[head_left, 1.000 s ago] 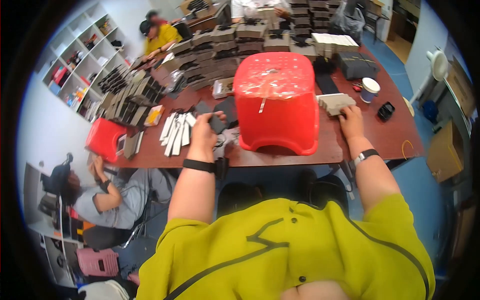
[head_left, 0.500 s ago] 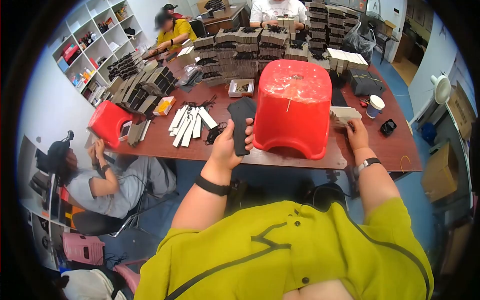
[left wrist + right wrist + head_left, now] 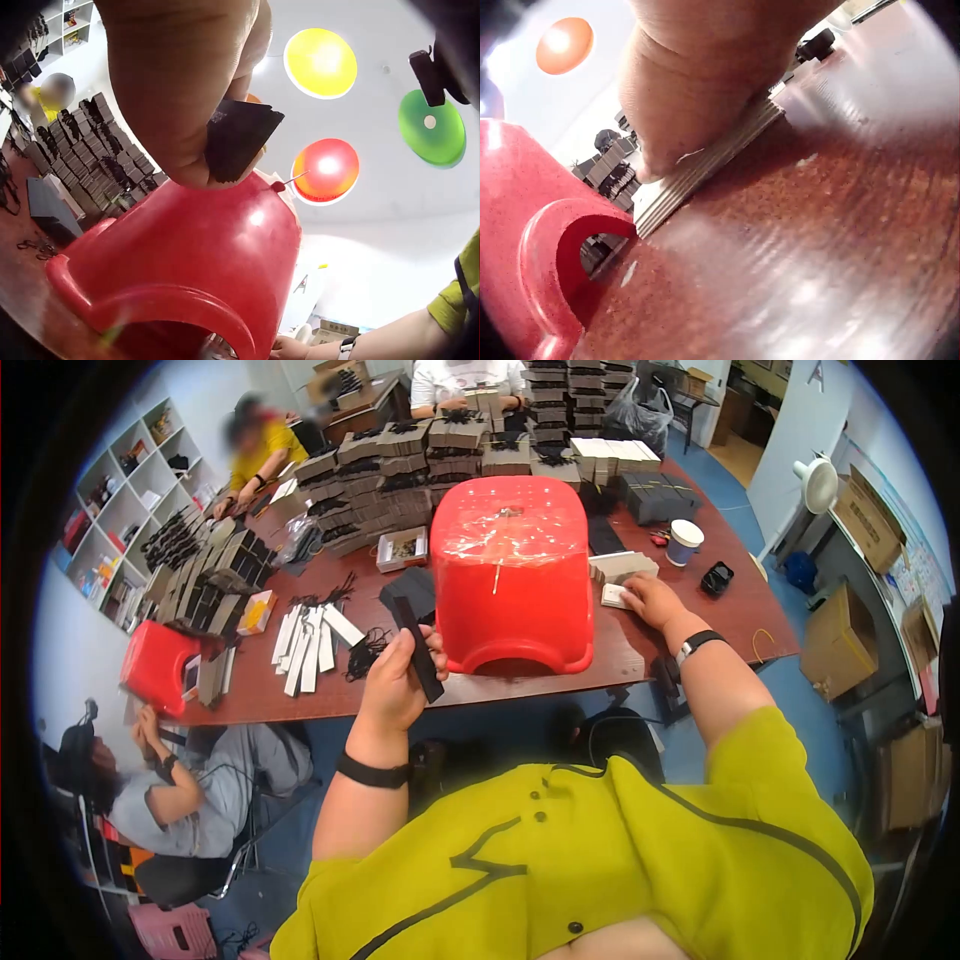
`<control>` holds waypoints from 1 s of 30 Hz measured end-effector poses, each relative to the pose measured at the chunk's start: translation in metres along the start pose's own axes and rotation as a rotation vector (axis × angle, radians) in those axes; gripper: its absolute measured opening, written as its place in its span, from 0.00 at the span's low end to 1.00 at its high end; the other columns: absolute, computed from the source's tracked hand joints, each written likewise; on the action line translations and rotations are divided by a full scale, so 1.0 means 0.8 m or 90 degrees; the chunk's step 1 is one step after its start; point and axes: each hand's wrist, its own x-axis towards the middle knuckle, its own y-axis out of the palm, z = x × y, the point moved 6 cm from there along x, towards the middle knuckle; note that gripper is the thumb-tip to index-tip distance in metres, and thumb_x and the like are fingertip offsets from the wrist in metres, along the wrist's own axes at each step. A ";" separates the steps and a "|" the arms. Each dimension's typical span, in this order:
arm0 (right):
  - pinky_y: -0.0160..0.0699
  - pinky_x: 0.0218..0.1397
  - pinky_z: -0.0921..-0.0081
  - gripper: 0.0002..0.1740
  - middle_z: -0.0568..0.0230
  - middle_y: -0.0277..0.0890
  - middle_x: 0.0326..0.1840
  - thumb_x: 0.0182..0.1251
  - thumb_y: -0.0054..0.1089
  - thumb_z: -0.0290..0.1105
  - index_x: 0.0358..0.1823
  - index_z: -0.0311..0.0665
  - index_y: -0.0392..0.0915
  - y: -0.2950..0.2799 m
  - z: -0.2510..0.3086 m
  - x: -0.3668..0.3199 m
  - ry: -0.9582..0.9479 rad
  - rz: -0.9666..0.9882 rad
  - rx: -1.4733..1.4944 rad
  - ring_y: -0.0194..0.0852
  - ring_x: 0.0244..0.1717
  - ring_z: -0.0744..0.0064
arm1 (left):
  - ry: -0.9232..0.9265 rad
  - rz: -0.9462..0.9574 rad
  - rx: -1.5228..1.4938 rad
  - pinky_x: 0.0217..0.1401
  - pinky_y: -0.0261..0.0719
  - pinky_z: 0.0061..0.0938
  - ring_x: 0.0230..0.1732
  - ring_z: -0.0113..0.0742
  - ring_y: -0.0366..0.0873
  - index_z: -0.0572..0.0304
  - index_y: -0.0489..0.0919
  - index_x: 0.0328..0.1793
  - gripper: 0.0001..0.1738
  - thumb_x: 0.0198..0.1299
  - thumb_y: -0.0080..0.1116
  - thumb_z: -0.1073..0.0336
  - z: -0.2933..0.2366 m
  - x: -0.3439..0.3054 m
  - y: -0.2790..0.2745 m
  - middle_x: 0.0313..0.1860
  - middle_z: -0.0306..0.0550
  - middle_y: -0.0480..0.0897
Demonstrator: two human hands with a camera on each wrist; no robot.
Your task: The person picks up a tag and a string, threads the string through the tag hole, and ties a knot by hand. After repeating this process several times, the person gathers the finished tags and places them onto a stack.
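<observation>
In the head view my left hand holds up a black flat strip in front of the red stool, fingers and thumb around it, its narrow side facing me. The left wrist view shows the end of this black strip poking out between thumb and fingers. To the right of the stool, my right hand grips a small white-topped stack of cards at the table, beside a grey-beige stack. In the right wrist view the layered edges of the cards show beneath the hand.
The upturned red stool stands between my hands. White strips and black cords lie left. Tall stacks of bundles line the back; a paper cup and a black object are right. Other people sit around the table.
The view has shifted. My left hand has brought the black strip up from the table and turned it from broad side to narrow side. A white-topped stack now shows under my right fingers.
</observation>
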 end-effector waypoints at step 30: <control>0.76 0.47 0.73 0.15 0.61 0.78 0.43 0.57 0.60 0.23 0.46 0.32 0.74 -0.013 0.164 -0.033 0.297 -0.069 0.981 0.78 0.41 0.72 | 0.044 -0.099 0.278 0.36 0.75 0.21 0.33 0.25 0.76 0.62 0.78 0.44 0.11 0.54 0.61 0.72 0.009 0.007 0.055 0.36 0.38 0.79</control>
